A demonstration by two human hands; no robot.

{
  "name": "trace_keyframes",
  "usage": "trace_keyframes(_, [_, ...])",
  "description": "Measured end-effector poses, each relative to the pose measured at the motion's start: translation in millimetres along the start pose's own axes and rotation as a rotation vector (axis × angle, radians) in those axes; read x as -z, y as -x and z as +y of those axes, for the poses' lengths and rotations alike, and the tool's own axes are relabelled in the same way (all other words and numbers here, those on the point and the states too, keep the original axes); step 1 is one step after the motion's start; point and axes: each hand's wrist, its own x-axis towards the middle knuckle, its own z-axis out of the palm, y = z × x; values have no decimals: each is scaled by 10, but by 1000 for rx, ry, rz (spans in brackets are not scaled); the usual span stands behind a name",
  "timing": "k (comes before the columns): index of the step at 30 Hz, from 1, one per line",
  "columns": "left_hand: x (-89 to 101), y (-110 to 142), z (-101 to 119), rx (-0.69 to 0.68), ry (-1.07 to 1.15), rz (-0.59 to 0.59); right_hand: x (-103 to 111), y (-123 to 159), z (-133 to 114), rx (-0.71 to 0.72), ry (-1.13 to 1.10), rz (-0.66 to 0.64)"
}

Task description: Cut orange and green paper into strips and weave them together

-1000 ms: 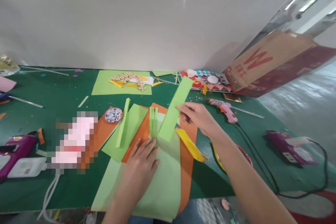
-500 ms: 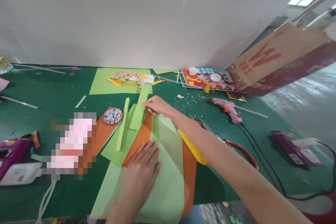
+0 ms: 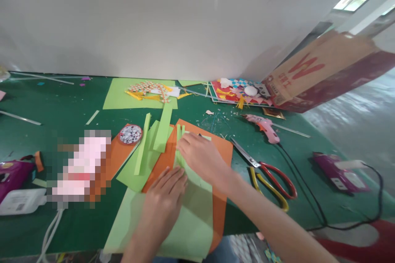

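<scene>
Fingers flat on green paper (green table, white wall)

The light green sheet under the left hand and right hand is thin matt paper, smooth, lying on matt orange card. The table wears a dull green cover. Near its right edge, the scissors show bright metal blades and glossy red and yellow plastic handles; the pink glue gun is smooth plastic. The box at the far right corner is plain brown cardboard.
</scene>
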Motion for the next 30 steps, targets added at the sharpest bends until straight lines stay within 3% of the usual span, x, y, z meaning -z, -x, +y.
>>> trace_keyframes(3, [133, -6, 14, 74, -35, 64, -155, 299, -110, 97, 13, 156])
trace_keyframes(5, [241, 24, 7, 110, -118, 25, -260, 453, -168, 134, -10, 262])
trace_keyframes(7, [332, 77, -13, 62, -206, -35, -347, 570, -213, 145, -57, 312])
trace_keyframes(15, [445, 210, -140, -74, -314, -308, -550, 717, -305, 128, -158, 326])
trace_keyframes(20, [489, 156, -199, -116, -304, -322, -605, 716, -317, 101, -247, 360])
trace_keyframes(30, [418, 81, -103, -54, -361, -313, -572, 726, -312, 78, -302, 376])
